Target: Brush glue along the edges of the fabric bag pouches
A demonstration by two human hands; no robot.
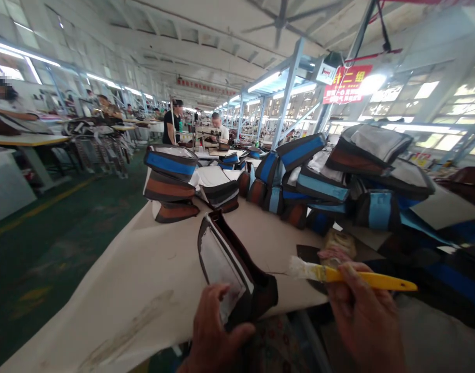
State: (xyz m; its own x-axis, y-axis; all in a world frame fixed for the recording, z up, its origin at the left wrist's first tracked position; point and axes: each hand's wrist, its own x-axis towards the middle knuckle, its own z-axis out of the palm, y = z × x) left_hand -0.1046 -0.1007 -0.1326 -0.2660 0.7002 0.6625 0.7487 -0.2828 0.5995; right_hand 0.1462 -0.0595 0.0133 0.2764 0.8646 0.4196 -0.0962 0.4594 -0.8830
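My right hand is closed around the yellow handle of a paintbrush. Its whitish, clotted bristles point left, above the pale table and apart from the bag piece. At the near end of a brown and black bag piece is my left hand, fingertips on the white side panel and thumb round the lower corner. The piece rests on its side, its long narrow opening facing up and right. Just beyond my right hand stands a yellowish container, partly hidden, with something pinkish at its front.
Bag pieces in blue, brown and black are stacked at the table's far left corner and heaped along its right side. The pale table cover ends at the left above a green floor. Several people work farther back.
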